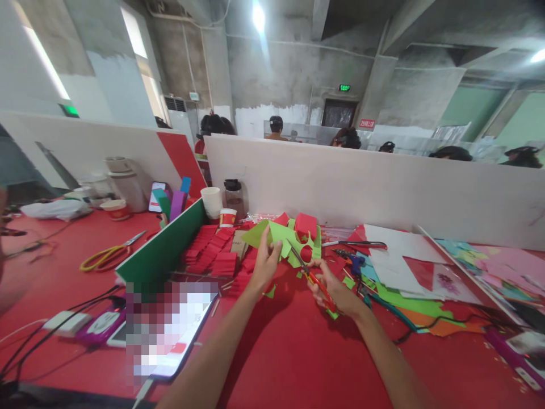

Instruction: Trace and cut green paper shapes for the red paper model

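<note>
The fingers of the left hand [267,261] were closed on the near edge of the green paper [281,232], a sheet with rounded cut-outs. The fingers of the right hand [338,291] were wrapped around the handles of the red scissors [315,279], whose blades reached the near side of the green paper; the blades' opening could not be told. Small green scraps [271,292] lay just nearer the wearer than the green paper. Left of it lay red paper pieces [224,262], bounded farther left by a green board [164,250]. Right of it were a blue tool [356,263] and a white sheet [389,244]. Behind it stood a white partition [340,184]; beneath everything spread a red tabletop [298,363].
</note>
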Tool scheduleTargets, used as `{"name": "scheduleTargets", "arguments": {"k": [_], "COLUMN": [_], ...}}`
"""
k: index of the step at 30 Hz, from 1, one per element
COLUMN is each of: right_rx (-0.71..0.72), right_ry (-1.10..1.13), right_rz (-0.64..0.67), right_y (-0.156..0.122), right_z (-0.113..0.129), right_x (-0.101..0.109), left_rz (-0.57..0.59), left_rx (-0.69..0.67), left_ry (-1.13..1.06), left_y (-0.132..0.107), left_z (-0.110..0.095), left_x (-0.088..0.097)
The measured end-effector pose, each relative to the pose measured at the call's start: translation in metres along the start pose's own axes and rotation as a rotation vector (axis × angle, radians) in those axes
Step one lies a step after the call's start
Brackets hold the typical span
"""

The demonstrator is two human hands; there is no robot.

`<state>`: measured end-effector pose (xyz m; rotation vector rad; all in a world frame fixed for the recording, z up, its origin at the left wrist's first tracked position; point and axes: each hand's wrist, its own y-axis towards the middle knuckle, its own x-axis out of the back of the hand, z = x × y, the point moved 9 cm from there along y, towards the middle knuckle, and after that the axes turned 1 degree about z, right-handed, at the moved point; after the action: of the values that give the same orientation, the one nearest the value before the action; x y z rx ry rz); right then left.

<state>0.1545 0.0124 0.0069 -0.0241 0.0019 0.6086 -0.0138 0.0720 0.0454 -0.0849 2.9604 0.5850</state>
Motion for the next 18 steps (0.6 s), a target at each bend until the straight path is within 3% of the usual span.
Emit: {"name": "scheduleTargets", "arguments": {"k": [5,18], "right_rx": [0.002,0.048], "right_ry": [-0.01,-0.015], "right_rz": [0.051,0.039], "right_y": [-0.003,-0.003], "right_z": [0.004,0.005], "right_x": [-0.007,-0.006], "left_rz": [0.015,0.202], "left_rx": [0.007,-0.005], "left_ry": [0.005,0.016], "left_y": [-0.001,-0.006], "left_z": [0.0,-0.006], "left_x": [-0.003,-0.023]}}
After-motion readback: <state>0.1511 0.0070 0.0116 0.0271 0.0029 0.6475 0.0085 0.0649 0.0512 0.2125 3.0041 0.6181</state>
